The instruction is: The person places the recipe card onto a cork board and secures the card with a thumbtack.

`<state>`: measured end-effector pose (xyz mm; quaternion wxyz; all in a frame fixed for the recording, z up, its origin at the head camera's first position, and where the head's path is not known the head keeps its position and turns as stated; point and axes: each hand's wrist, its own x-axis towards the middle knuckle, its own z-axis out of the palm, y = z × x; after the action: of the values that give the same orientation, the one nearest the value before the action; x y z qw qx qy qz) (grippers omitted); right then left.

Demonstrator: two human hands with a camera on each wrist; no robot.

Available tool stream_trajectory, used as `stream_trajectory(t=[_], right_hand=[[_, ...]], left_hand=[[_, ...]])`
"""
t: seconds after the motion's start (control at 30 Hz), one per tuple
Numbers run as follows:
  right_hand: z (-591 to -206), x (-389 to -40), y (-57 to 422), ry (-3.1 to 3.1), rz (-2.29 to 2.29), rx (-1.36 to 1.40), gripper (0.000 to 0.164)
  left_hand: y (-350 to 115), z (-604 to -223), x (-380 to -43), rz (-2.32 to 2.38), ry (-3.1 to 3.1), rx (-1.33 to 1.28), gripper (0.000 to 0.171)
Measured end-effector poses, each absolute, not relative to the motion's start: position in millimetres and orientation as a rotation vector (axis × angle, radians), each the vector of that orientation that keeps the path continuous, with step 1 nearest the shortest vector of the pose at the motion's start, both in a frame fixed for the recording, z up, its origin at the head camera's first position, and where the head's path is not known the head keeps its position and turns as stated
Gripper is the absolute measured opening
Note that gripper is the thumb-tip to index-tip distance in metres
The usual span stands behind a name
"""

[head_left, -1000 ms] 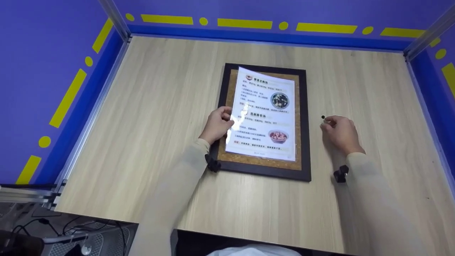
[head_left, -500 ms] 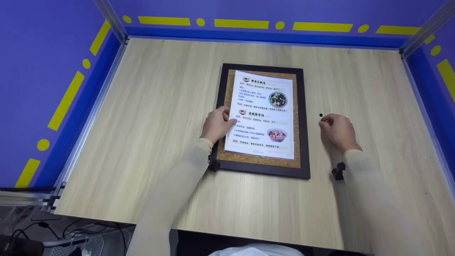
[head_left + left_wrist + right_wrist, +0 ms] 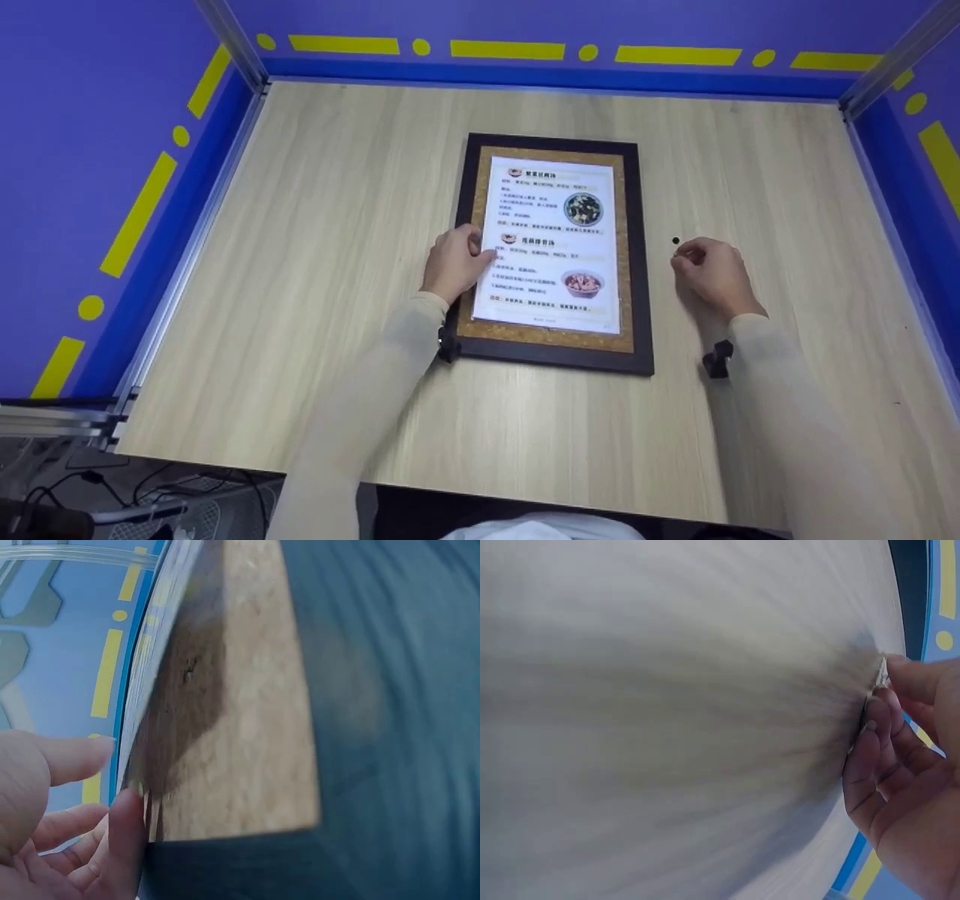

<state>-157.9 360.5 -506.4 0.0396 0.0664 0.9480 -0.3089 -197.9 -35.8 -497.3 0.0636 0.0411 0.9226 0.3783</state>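
Observation:
A laminated recipe sheet point(image 3: 551, 259), printed with two soup pictures, lies over a cork board point(image 3: 627, 259) in a dark frame point(image 3: 555, 358). My left hand point(image 3: 455, 262) is at its left edge, thumb on top. In the left wrist view this edge stands raised off the cork, with a finger point(image 3: 126, 829) beneath it and a shadow below. To the right of the frame, my right hand point(image 3: 714, 271) is low over the table, its fingertips drawn together. A small pale sliver point(image 3: 883, 673) shows between thumb and forefinger; I cannot tell what it is.
A small black dot point(image 3: 676, 241) is on the wooden table point(image 3: 330, 225) just beyond the right fingertips. Blue panels point(image 3: 495, 19) with yellow marks enclose the back and sides. Cables point(image 3: 112, 480) hang below the front left edge.
The sheet's tilted top edge has come down and now lies straighter within the frame, and the glare on it has gone. Both hands stay nearly where they were.

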Motion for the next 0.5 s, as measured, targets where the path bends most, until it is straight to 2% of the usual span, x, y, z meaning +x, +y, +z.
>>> stream_trajectory(t=[0.2,0.37,0.5], right_hand=[[-506.7,-159.1,361.5,2.880,-0.951,0.155,0.027],[-508.7,-159.7,361.2,2.885,-0.945,0.158,0.027],[-510.2,-160.0,360.5,2.902,-0.935,0.162,0.023]], left_hand=[[-39.5,-500.5,-199.3,0.931,2.887,0.355,0.039],[-42.1,-502.5,-197.4,0.729,2.801,0.628,0.057],[-43.5,-503.0,-195.4,0.614,2.702,0.715,0.071]])
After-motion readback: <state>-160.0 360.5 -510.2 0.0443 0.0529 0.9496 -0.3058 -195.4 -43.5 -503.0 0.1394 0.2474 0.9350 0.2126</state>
